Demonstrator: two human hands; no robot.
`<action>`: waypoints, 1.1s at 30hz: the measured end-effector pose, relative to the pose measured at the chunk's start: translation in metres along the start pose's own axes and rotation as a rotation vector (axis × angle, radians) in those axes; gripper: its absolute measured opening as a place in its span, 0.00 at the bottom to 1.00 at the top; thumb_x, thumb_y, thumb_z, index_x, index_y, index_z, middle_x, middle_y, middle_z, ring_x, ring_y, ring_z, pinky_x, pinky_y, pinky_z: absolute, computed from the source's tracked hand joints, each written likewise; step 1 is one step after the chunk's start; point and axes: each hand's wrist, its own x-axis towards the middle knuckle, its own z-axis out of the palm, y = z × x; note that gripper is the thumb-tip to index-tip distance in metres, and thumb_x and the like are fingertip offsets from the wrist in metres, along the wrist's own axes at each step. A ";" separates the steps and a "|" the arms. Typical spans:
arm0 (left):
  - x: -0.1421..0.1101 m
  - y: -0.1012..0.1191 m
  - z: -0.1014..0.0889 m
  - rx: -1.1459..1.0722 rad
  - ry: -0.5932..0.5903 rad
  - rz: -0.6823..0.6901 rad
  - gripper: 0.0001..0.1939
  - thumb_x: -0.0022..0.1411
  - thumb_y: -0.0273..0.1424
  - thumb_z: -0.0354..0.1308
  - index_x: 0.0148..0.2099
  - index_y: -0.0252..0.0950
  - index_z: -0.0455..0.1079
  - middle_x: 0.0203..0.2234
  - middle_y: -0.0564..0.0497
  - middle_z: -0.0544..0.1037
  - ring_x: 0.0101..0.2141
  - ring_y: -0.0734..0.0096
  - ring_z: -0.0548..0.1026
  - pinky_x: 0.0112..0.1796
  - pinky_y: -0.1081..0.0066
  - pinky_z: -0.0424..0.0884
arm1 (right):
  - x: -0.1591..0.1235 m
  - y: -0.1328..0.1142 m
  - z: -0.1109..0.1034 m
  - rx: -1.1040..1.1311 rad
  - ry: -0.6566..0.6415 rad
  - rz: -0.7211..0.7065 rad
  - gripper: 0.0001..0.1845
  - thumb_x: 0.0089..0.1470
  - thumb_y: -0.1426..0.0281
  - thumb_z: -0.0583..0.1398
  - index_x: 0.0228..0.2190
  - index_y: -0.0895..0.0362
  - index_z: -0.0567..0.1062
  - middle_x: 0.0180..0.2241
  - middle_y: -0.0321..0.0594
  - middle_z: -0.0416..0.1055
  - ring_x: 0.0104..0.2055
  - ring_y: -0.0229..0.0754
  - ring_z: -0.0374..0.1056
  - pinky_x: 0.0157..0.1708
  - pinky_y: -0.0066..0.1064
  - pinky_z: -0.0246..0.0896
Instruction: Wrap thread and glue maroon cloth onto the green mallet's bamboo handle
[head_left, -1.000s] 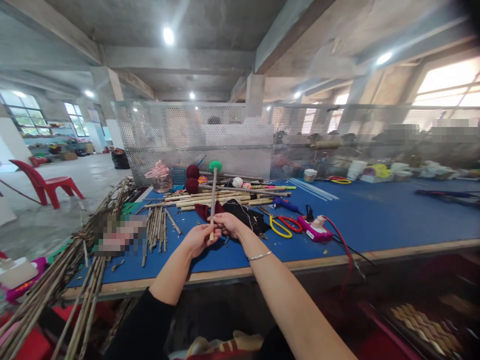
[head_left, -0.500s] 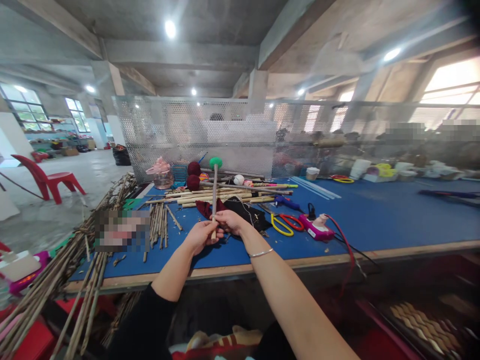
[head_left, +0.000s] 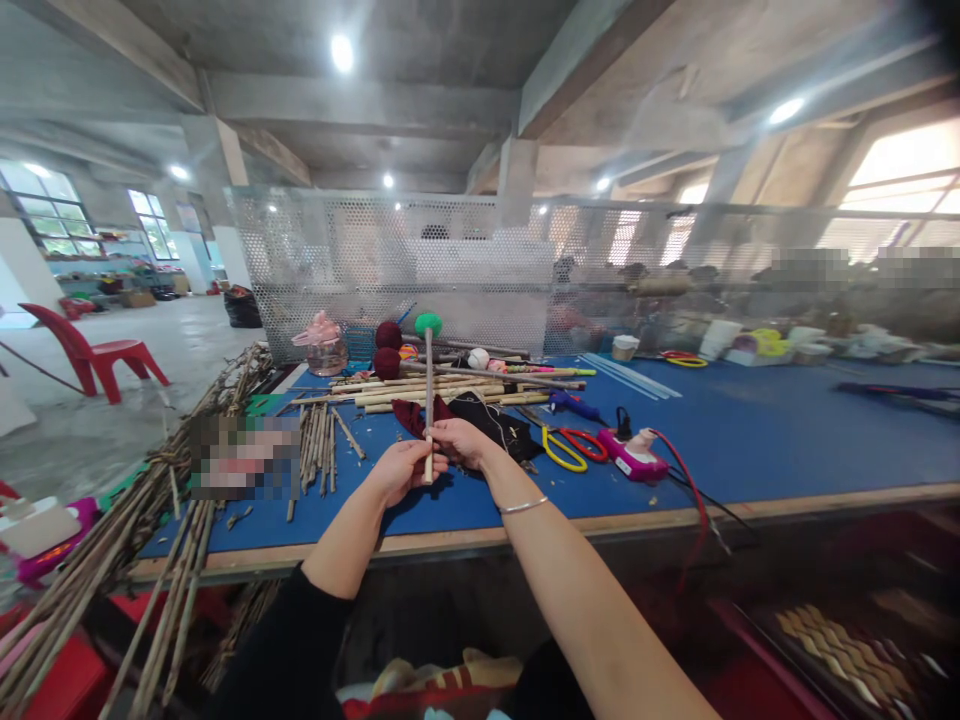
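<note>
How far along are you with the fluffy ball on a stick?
Already done, it seems: the green pompom sits on the far end of the wooden stick. In hand: that stick, held near its other end by the left hand and right hand. Maybe left: the short sticks on the blue table, which show no pompoms. I can't tell if they need any.

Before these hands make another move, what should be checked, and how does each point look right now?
1. Left hand on the stick: ok, near its lower end.
2. Right hand on the stick: ok, fingers closed on it.
3. Green ball at the stick's top end: ok.
4. Ball firmly fixed: cannot tell.
5. Scissors away from both hands: ok, lying to the right.
6. A hand free for something else: not ok, both hold the stick.
</note>
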 end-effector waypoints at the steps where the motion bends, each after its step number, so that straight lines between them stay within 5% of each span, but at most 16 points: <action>1: 0.001 -0.002 0.000 0.054 0.045 0.042 0.10 0.52 0.32 0.60 0.34 0.30 0.69 0.23 0.47 0.76 0.23 0.73 0.74 0.24 0.75 0.69 | 0.000 0.001 0.000 -0.019 0.016 -0.001 0.17 0.40 0.60 0.63 0.22 0.58 0.63 0.10 0.22 0.49 0.10 0.25 0.39 0.10 0.21 0.30; 6: 0.006 -0.006 -0.003 0.137 0.116 0.155 0.15 0.41 0.33 0.67 0.29 0.31 0.67 0.18 0.52 0.74 0.18 0.77 0.70 0.21 0.77 0.66 | -0.001 -0.001 0.002 -0.065 0.050 -0.013 0.18 0.41 0.60 0.63 0.21 0.58 0.61 0.09 0.21 0.48 0.10 0.25 0.38 0.10 0.21 0.29; 14: 0.000 0.005 -0.002 -0.095 -0.018 0.043 0.06 0.52 0.27 0.59 0.32 0.28 0.69 0.24 0.46 0.76 0.22 0.77 0.73 0.22 0.78 0.68 | -0.001 -0.002 0.001 0.054 -0.046 -0.003 0.17 0.41 0.61 0.63 0.29 0.59 0.66 0.12 0.23 0.54 0.10 0.24 0.39 0.10 0.20 0.29; 18: -0.001 0.003 -0.001 -0.073 -0.019 0.008 0.08 0.52 0.30 0.60 0.33 0.29 0.69 0.24 0.46 0.76 0.24 0.73 0.74 0.23 0.77 0.69 | 0.000 0.000 0.002 0.052 -0.045 -0.016 0.17 0.40 0.61 0.63 0.25 0.58 0.63 0.11 0.24 0.54 0.09 0.25 0.42 0.10 0.20 0.29; 24: 0.007 -0.006 -0.004 0.020 0.103 0.111 0.15 0.41 0.33 0.67 0.28 0.30 0.67 0.17 0.54 0.71 0.18 0.80 0.69 0.22 0.79 0.68 | 0.001 0.001 0.001 0.006 -0.004 -0.027 0.18 0.38 0.60 0.64 0.23 0.58 0.64 0.08 0.21 0.48 0.09 0.25 0.37 0.09 0.22 0.27; 29: 0.007 -0.003 -0.004 -0.017 0.060 0.087 0.13 0.44 0.33 0.65 0.30 0.29 0.69 0.21 0.49 0.74 0.21 0.78 0.72 0.23 0.79 0.67 | 0.004 0.003 -0.003 0.004 0.046 -0.046 0.18 0.37 0.63 0.64 0.30 0.60 0.68 0.08 0.21 0.49 0.09 0.26 0.39 0.11 0.22 0.28; 33: 0.006 -0.002 -0.004 -0.013 0.076 0.084 0.10 0.46 0.31 0.63 0.30 0.29 0.69 0.22 0.49 0.74 0.21 0.77 0.72 0.22 0.78 0.67 | 0.003 0.001 -0.001 -0.078 0.179 -0.093 0.14 0.38 0.63 0.63 0.24 0.60 0.67 0.09 0.23 0.52 0.10 0.25 0.40 0.11 0.22 0.30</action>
